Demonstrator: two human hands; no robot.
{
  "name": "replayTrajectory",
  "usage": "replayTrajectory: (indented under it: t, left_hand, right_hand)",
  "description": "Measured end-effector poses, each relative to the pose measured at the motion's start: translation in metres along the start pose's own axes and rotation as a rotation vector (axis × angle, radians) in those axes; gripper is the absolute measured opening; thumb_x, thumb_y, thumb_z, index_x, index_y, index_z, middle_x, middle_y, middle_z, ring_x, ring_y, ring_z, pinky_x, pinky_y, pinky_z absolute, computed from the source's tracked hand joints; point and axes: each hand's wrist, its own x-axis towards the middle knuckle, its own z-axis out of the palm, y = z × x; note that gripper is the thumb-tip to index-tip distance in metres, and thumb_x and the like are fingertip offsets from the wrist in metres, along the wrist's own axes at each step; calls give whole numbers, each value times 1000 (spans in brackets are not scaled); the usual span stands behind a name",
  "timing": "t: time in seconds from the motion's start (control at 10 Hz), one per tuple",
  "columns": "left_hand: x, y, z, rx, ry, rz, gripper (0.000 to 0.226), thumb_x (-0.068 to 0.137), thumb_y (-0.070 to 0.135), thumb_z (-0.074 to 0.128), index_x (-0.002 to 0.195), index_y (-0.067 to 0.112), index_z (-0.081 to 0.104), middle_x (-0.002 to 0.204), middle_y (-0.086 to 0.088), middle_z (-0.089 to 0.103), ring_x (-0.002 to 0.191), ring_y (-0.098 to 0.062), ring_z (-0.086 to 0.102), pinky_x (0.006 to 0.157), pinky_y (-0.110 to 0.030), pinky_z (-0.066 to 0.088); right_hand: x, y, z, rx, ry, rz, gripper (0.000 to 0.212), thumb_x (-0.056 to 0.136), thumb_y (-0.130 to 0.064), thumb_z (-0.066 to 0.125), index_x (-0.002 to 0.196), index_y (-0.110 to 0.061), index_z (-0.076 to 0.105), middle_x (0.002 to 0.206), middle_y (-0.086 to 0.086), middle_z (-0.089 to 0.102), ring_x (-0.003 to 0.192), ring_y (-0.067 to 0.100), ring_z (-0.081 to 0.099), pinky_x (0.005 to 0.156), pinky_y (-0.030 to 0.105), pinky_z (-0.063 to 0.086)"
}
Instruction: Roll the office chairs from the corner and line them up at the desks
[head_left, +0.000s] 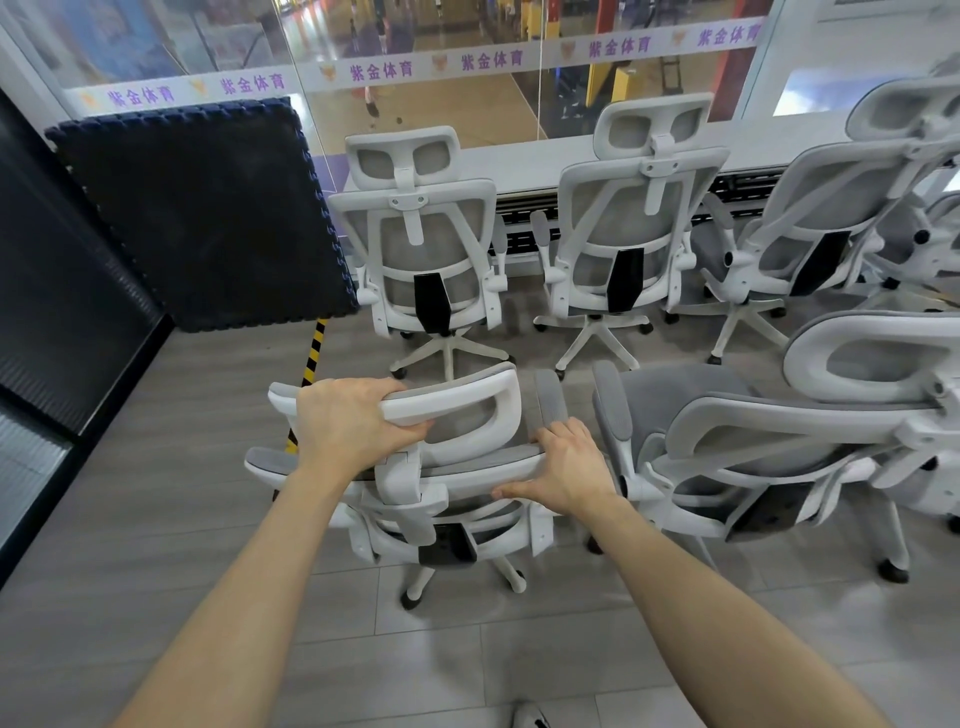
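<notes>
A white-framed office chair with grey mesh (467, 426) stands right in front of me, its back towards me. My left hand (345, 423) grips the top bar of its headrest. My right hand (563, 465) holds the upper right edge of its backrest, fingers curled over the rim and thumb below. Three like chairs stand ahead along the white desk (519, 161) by the glass wall: one at the left (421, 254), one in the middle (631, 228), one at the right (810, 228). Another chair (779, 447) stands close on my right.
A dark foam mat (208, 213) leans against the glass at the left. A yellow-black striped tape (311, 353) runs across the grey floor under the held chair. A dark panel wall (57, 291) lines the left side. More chairs (930, 114) crowd the far right.
</notes>
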Motion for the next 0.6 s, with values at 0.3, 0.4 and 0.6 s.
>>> replayTrajectory:
  t: [0.3,0.4,0.6]
  left_hand:
    - [5,-1,-2,5,-48,-8,45,71,85,81,90,44,84,58,16,57,64,-9,61,55,-20,22]
    - [6,0,-4,1,-98,-14,61,66,100,69,94,48,81,61,21,52,68,-6,58,57,-24,30]
    - [-7,-12,-17,-185,-46,103,100,76,99,63,152,34,62,151,7,65,142,-19,57,124,-48,43]
  right_hand:
    - [4,-3,-6,-29,-37,12,115,47,-114,54,117,-24,63,112,-9,56,121,20,46,124,43,37]
    - [7,-1,-13,-42,-135,-14,117,58,-105,62,140,-21,56,130,-1,58,135,26,45,131,46,27]
    - [-23,-7,-93,286,-11,-31,63,94,-52,79,145,-21,63,149,-3,61,143,19,52,123,43,42]
